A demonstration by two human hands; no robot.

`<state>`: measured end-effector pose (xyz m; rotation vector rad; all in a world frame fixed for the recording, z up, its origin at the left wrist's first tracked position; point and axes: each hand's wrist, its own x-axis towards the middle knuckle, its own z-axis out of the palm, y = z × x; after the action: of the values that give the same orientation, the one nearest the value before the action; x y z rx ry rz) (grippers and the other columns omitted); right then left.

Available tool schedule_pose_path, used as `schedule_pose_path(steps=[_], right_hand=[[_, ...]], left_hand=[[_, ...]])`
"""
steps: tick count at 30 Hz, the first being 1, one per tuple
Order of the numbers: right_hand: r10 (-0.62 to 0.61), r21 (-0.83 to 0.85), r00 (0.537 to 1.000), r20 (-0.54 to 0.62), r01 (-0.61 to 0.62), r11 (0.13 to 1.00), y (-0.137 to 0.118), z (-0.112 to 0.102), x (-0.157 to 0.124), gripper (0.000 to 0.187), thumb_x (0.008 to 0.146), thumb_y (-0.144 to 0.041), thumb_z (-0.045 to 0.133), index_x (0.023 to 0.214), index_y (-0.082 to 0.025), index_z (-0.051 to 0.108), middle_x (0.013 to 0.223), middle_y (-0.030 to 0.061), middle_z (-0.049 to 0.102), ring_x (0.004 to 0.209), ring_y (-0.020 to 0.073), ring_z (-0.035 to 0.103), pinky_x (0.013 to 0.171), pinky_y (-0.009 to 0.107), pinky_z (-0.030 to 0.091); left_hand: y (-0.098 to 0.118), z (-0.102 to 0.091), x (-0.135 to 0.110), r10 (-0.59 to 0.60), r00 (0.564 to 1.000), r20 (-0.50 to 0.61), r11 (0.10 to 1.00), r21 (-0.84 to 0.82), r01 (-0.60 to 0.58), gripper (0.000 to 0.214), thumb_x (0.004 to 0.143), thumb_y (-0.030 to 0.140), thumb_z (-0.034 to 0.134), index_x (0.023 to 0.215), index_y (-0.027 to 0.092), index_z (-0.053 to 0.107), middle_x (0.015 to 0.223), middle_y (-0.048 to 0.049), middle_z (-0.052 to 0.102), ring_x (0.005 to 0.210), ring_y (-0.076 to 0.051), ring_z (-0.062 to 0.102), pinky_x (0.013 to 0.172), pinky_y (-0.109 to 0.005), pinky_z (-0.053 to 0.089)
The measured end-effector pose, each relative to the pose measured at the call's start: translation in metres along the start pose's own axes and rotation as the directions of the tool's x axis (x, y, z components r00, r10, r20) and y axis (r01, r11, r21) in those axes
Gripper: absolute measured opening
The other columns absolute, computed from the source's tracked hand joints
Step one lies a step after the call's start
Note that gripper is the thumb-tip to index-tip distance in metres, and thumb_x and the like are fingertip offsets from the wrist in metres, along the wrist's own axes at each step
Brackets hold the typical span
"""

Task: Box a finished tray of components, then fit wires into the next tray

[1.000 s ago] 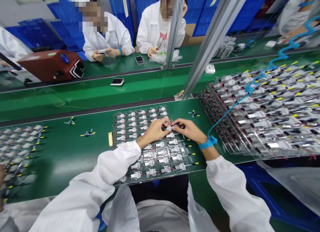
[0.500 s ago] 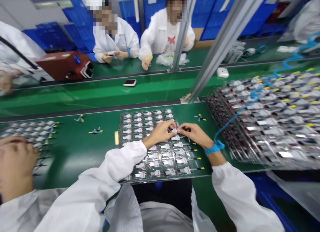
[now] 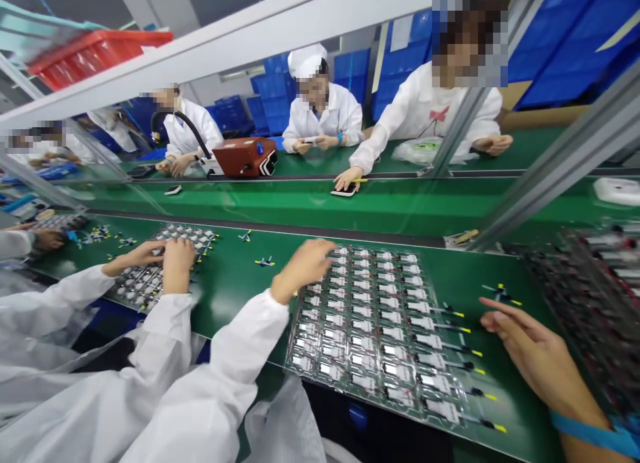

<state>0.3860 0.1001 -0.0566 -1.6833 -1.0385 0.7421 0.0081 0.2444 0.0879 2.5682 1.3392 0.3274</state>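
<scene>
My left hand curls over the far left corner of a clear blister tray, and its fingers hide whatever they may hold. The tray holds rows of small white wired modules with yellow-tipped leads. My right hand lies well to the right of the tray, fingers extended over the green bench and holding nothing. A blue wrist strap circles that wrist. Beside my right fingertips lies a loose wired part with yellow tips.
A co-worker's hands work on a second tray to my left. Stacked trays rise at the right edge. Across the bench, people in white coats sit near a red-brown box machine, a phone and aluminium posts.
My view has swung left, shifting the scene right. My hands have parted: the right moved far right, the left to the tray's far corner. The small white module between them is gone from view.
</scene>
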Motion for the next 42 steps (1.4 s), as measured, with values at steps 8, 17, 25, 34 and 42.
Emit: schedule_pose_path(steps=[8, 17, 25, 34, 42], right_hand=[[0.178, 0.388, 0.983, 0.039, -0.179, 0.904, -0.005, 0.005, -0.003, 0.034, 0.065, -0.062, 0.08, 0.092, -0.042, 0.076, 0.087, 0.0131, 0.064, 0.098, 0.0372, 0.064, 0.097, 0.054, 0.046], [0.164, 0.462, 0.986, -0.033, -0.131, 0.877, -0.003, 0.007, -0.002, 0.049, 0.054, -0.061, 0.089, 0.091, -0.03, 0.077, 0.079, 0.0066, 0.064, 0.078, 0.0243, 0.061, 0.075, 0.042, 0.053], [0.127, 0.556, 0.991, -0.037, -0.085, 0.827, 0.002, 0.007, -0.001, 0.042, 0.06, -0.048, 0.09, 0.093, -0.023, 0.079, 0.077, 0.0029, 0.066, 0.074, 0.0157, 0.059, 0.063, 0.026, 0.05], [-0.007, 0.398, 0.999, -0.046, 0.025, 0.917, -0.034, -0.001, -0.011, 0.041, 0.073, -0.056, 0.078, 0.097, -0.024, 0.075, 0.076, 0.0022, 0.067, 0.071, 0.0162, 0.061, 0.067, 0.03, 0.052], [-0.336, 0.047, 0.933, 0.128, 0.333, 0.942, -0.152, 0.019, -0.09, 0.024, 0.094, -0.047, 0.064, 0.099, -0.024, 0.067, 0.099, 0.0071, 0.075, 0.087, 0.0225, 0.071, 0.076, 0.035, 0.06]], left_hand=[[-0.11, -0.008, -0.094, -0.561, 0.788, -0.255, 0.806, 0.051, 0.59, 0.026, 0.089, 0.008, 0.056, 0.108, 0.022, 0.066, 0.108, -0.0109, 0.072, 0.099, -0.029, 0.068, 0.088, -0.04, 0.052], [-0.102, 0.012, -0.118, -0.635, 0.71, -0.303, 0.747, -0.005, 0.665, 0.021, 0.092, 0.02, 0.061, 0.111, 0.021, 0.07, 0.109, -0.0078, 0.067, 0.092, -0.022, 0.068, 0.086, -0.033, 0.052], [-0.092, 0.008, -0.135, -0.569, 0.748, -0.343, 0.81, -0.076, 0.581, 0.013, 0.09, 0.024, 0.062, 0.1, 0.021, 0.068, 0.113, -0.0072, 0.069, 0.102, -0.024, 0.066, 0.095, -0.037, 0.051], [-0.01, -0.018, -0.092, -0.471, 0.879, -0.076, 0.656, -0.697, 0.291, 0.036, 0.069, 0.046, 0.082, 0.089, 0.019, 0.07, 0.083, -0.0043, 0.074, 0.078, -0.02, 0.07, 0.075, -0.033, 0.057], [0.101, 0.003, -0.045, -0.338, 0.933, 0.12, 0.331, -0.913, 0.237, 0.037, 0.068, 0.041, 0.085, 0.093, 0.017, 0.072, 0.07, -0.0014, 0.071, 0.064, -0.015, 0.069, 0.064, -0.026, 0.056]])
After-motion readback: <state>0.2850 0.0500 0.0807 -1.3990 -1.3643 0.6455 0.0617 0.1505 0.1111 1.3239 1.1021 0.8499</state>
